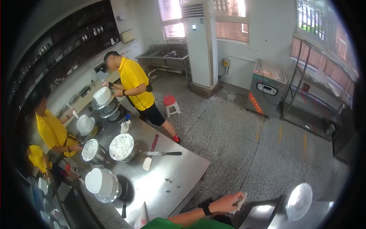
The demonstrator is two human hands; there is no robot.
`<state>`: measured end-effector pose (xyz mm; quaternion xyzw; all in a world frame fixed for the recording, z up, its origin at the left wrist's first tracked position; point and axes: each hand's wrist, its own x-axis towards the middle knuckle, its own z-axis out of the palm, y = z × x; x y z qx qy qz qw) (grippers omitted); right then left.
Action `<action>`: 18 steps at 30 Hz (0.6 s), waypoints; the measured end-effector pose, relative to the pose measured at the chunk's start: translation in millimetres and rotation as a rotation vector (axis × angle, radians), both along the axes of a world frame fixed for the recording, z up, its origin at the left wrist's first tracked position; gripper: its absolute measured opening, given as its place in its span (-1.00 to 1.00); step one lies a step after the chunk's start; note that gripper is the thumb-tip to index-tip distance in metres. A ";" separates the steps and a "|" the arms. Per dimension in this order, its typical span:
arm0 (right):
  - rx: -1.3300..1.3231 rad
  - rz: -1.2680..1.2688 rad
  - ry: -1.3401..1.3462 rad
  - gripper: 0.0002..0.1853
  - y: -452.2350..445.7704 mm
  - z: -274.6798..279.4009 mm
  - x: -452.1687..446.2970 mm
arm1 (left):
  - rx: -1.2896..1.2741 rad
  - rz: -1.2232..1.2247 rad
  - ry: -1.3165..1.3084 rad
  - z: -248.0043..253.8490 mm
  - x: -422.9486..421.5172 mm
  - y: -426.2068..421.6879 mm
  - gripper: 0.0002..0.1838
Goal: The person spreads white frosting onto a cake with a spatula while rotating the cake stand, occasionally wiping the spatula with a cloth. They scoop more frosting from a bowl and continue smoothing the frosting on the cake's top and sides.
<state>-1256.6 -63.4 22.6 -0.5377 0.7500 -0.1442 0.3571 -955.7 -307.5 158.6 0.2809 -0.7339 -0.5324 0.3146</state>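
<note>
My left hand, with a dark band on its wrist, reaches out to the right from my green shirt. Its fingers are closed around a crumpled whitish cloth. To its right, a round metal turntable shows its bare top on a steel surface. My right hand is out of sight. On the table left of my arm lies a white piping bag. Near it are a smooth white-frosted cake on a turntable and a dark-handled spatula.
On the steel table are a bowl of white cream, a metal pot of cream, a red-handled scraper and a palette knife. People in yellow shirts work on cakes beyond. A red stool stands on the floor.
</note>
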 end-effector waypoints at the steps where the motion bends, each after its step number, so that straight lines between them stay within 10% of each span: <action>1: 0.011 0.047 0.049 -0.71 -36.0 -10.2 -15.8 | 0.114 -0.036 -0.123 13.1 1.9 -35.1 -0.44; 6: 0.111 0.440 0.292 -0.60 -266.0 -24.8 -48.2 | 0.044 0.141 -0.180 52.8 37.2 -177.7 -0.38; 18: -0.085 0.775 0.143 -0.72 -771.2 39.1 16.4 | 0.405 0.788 0.003 -39.4 124.7 -459.8 -0.46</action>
